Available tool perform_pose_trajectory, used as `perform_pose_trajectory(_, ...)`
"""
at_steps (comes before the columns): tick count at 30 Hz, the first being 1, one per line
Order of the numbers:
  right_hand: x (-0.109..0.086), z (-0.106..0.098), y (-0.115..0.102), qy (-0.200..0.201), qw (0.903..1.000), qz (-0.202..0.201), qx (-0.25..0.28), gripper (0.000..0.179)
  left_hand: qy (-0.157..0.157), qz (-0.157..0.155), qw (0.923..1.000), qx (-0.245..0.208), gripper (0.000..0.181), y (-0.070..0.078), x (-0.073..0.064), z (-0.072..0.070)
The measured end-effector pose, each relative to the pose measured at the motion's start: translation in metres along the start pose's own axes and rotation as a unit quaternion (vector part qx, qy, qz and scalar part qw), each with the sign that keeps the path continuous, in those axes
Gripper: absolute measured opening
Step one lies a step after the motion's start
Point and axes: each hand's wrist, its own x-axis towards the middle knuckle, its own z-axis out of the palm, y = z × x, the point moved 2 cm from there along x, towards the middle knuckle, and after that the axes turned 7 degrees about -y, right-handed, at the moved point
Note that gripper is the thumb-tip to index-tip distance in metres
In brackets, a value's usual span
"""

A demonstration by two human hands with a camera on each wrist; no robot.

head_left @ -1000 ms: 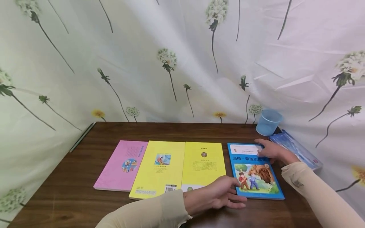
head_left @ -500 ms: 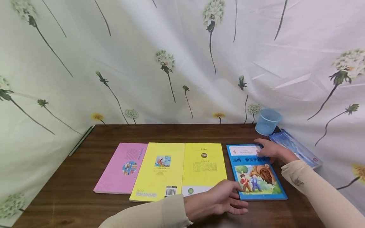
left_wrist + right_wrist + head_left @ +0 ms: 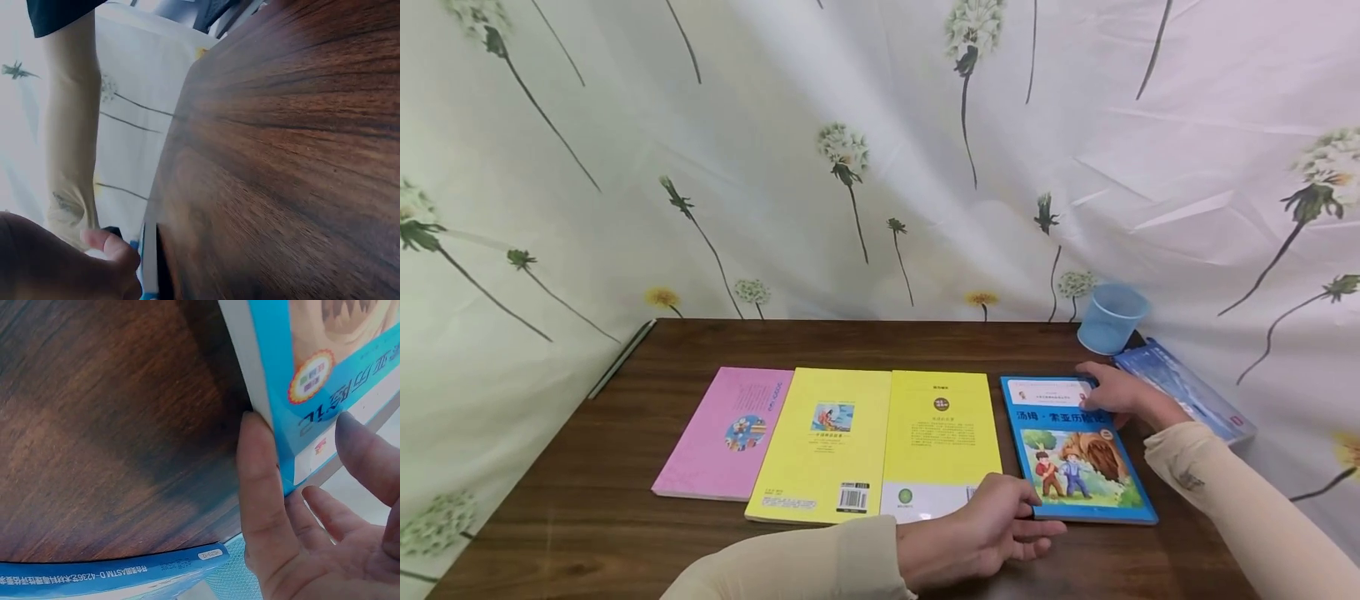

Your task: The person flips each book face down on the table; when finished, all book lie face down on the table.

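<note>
A blue picture-cover book (image 3: 1078, 479) lies face up on the dark wooden table (image 3: 820, 342). At its far right corner, my right hand (image 3: 1123, 398) holds it. In the right wrist view, the index finger lies along the book's (image 3: 275, 394) side edge, the thumb hangs over the cover and other fingers reach the top edge. My left hand (image 3: 977, 533) touches the near left corner, fingers fairly straight and extended below the front edge. Left of the blue book are two yellow books, one nearer (image 3: 940, 454) and one farther left (image 3: 827, 467), then a pink book (image 3: 711, 458).
A light blue cup (image 3: 1108, 321) stands at the back right. Beside it lies a flat blue box (image 3: 1187, 392), just beyond my right hand. A dandelion-print curtain (image 3: 790, 208) hangs behind the table. A thin pale strip (image 3: 621, 358) lies along the left edge.
The blue book's near end has shifted slightly right, away from the yellow book, with my left hand moving along. My right hand stays at its corner. The head view has moved slightly.
</note>
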Motion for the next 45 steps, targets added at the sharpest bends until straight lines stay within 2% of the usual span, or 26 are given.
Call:
perform_pose_trajectory(4, -0.001, 0.000, 0.000, 0.008, 1.0000, -0.001, -0.001, 0.073, -0.002, 0.026, 0.9996, 0.009, 0.037, 0.006, 0.003, -0.001)
perform_pose_trajectory(10, -0.001, 0.001, 0.003, 0.017, 0.9998, -0.013, -0.002, 0.070, 0.019, 0.053, 0.9946, 0.088, 0.031, 0.017, 0.011, -0.013)
perform_pose_trajectory(13, 0.001, 0.003, 0.006, 0.020, 0.9994, -0.029, 0.001, 0.069, 0.029, 0.070, 0.9900, 0.119, 0.036, 0.018, 0.015, -0.017)
perform_pose_trajectory(17, 0.003, 0.009, 0.010, 0.022, 0.9988, -0.042, 0.011, 0.068, 0.038, 0.072, 0.9839, 0.159, 0.042, 0.019, 0.021, -0.020)
perform_pose_trajectory(20, 0.002, 0.013, 0.011, 0.029, 0.9986, -0.044, 0.012, 0.067, 0.037, 0.075, 0.9767, 0.198, 0.046, 0.020, 0.027, -0.018)
perform_pose_trajectory(24, 0.002, 0.012, 0.012, 0.043, 0.9979, -0.047, -0.014, 0.065, 0.026, 0.096, 0.9656, 0.240, 0.039, 0.023, 0.031, -0.013)
perform_pose_trajectory(31, 0.005, 0.008, 0.006, 0.061, 0.9926, -0.071, -0.076, 0.062, 0.030, 0.106, 0.9601, 0.257, 0.037, 0.029, 0.031, -0.012)
perform_pose_trajectory(37, 0.001, 0.009, -0.005, 0.092, 0.9797, -0.081, -0.159, 0.058, 0.034, 0.113, 0.9552, 0.271, 0.038, 0.029, 0.031, -0.014)
perform_pose_trajectory(41, -0.002, 0.015, -0.022, 0.124, 0.9664, -0.097, -0.204, 0.054, 0.045, 0.122, 0.9488, 0.288, 0.039, 0.031, 0.031, -0.014)
perform_pose_trajectory(43, -0.001, 0.019, -0.034, 0.133, 0.9621, -0.119, -0.206, 0.051, 0.048, 0.127, 0.9465, 0.293, 0.039, 0.031, 0.031, -0.014)
perform_pose_trajectory(45, 0.002, 0.024, -0.048, 0.123, 0.9654, -0.138, -0.184, 0.048, 0.048, 0.133, 0.9458, 0.293, 0.038, 0.031, 0.031, -0.013)
